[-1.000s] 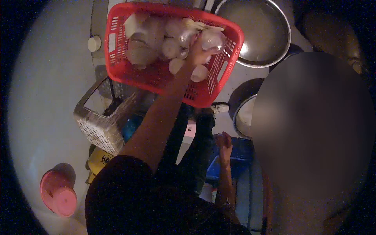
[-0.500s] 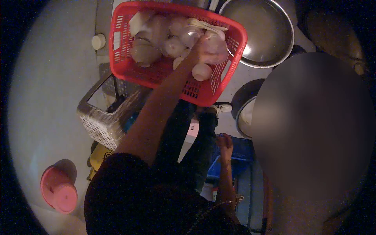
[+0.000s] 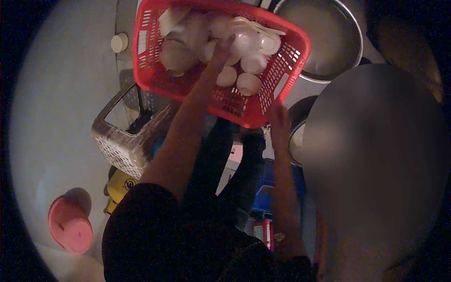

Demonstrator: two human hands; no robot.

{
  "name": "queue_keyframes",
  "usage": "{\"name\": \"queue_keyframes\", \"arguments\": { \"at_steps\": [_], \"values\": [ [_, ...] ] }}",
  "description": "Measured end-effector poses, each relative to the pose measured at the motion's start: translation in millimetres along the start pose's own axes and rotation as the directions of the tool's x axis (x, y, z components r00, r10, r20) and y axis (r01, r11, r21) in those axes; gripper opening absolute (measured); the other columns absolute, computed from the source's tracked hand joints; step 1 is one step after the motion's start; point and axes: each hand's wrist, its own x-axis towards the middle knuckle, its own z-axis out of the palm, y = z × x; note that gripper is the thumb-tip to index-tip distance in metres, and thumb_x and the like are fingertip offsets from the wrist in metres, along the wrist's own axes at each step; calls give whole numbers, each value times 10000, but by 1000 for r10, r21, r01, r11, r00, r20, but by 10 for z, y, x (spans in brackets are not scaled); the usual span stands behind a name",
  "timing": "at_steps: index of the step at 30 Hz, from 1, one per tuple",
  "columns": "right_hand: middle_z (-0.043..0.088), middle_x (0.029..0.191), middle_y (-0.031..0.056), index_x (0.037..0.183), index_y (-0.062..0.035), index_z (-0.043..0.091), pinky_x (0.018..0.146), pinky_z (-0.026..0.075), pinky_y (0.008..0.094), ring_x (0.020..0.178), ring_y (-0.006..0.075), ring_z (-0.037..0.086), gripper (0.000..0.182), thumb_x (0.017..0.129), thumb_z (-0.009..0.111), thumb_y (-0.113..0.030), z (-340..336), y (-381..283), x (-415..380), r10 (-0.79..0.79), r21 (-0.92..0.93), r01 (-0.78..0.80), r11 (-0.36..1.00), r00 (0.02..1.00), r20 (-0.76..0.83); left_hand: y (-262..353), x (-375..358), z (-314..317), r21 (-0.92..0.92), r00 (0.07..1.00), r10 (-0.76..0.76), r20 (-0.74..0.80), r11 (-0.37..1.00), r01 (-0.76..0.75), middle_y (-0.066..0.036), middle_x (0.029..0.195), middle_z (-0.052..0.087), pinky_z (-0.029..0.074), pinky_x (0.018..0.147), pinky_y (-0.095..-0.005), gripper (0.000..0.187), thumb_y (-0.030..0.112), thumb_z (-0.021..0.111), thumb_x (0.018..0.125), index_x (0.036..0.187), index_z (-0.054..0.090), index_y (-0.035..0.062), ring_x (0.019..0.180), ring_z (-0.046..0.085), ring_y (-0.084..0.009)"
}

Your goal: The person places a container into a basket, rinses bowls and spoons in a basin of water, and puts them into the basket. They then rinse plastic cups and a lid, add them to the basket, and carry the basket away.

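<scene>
My left hand [image 3: 225,50] reaches into a red plastic basket [image 3: 157,86], beside a pale round bowl [image 3: 246,41]; its fingers are smeared by motion. Several more small white bowls, among them an upturned bowl [image 3: 249,84], lie in the basket, along with a larger round vessel [image 3: 178,57]. Flat white pieces [image 3: 263,27] lean near the far side. My right hand [image 3: 279,116] is raised at the basket's near right corner, fingers extended toward the rim and holding nothing visible.
A wide metal basin [image 3: 324,42] stands behind the basket on the right. A plastic-wrapped perforated stool [image 3: 117,145] is at left, with a pink tub [image 3: 70,225] below it. Blue crates [image 3: 277,183] sit low at right. A large blurred shape [image 3: 376,155] covers the right side.
My right hand has risen from beside the blue crate to the basket's near right corner. My left hand has shifted left among the bowls, and the basket sits slightly farther right in view.
</scene>
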Motion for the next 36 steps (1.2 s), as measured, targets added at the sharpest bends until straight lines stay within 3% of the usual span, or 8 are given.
{"name": "queue_keyframes", "arguments": {
  "at_steps": [4,6,10,12,15,17,20,36],
  "values": [
    [524,995,86,1046,-4,482,714,408,287,868,154,487,323,792,545,-195,502,-184,1112,-161,84,163,983,986,-37,-152,285,41,-544,908,-412,69,748,381,-153,1138,433,395,808,-420,597,285,567,741,1257,308,135,955,472,-290],
    [512,1024,86,1046,-8,484,707,408,292,888,163,477,344,785,556,-219,603,64,1641,-217,-60,215,975,976,-33,-693,481,190,573,973,216,85,788,-225,-145,1089,468,407,770,-433,537,299,523,767,1240,337,125,938,483,-283],
    [469,1079,157,1159,-16,369,797,396,329,967,237,465,580,739,590,-349,824,-124,1796,79,112,-79,991,997,3,-744,508,374,961,916,400,28,243,-136,-140,987,522,425,716,-394,489,320,500,783,1185,391,64,866,511,-264],
    [456,1100,165,1193,-16,333,805,395,332,987,242,457,611,744,583,-347,891,-176,1608,187,153,-188,970,982,20,-68,151,233,-171,979,-205,2,964,202,-143,933,543,431,671,-359,436,330,463,804,1111,443,21,788,523,-244],
    [442,1119,117,1220,-111,320,672,410,298,909,188,464,542,804,460,-429,856,-128,1466,142,63,-139,988,989,-38,-51,-109,353,-244,966,140,-217,950,-193,-152,924,544,429,666,-338,405,325,452,810,1059,472,6,764,525,-235],
    [430,1142,123,1219,-105,323,684,426,326,962,216,455,577,793,457,-470,754,-78,1411,136,625,-308,717,942,308,77,-347,313,-281,988,104,-118,950,-134,-150,923,545,429,665,-333,395,329,446,816,1025,485,-4,773,531,-228],
    [416,1168,109,1218,-88,318,725,437,382,1034,251,432,642,768,453,-525,631,-7,1308,96,734,-573,365,807,582,96,-578,225,-146,998,-3,66,989,13,-159,949,539,429,689,-336,402,350,449,813,1020,490,8,824,533,-233],
    [439,1103,58,1175,-96,372,811,400,412,993,219,447,480,804,490,-376,500,114,815,276,567,-334,753,943,188,-218,855,-279,566,893,424,-150,778,-275,-145,1088,484,352,872,-374,461,362,560,731,1054,475,44,1014,447,-279]
  ]
}}
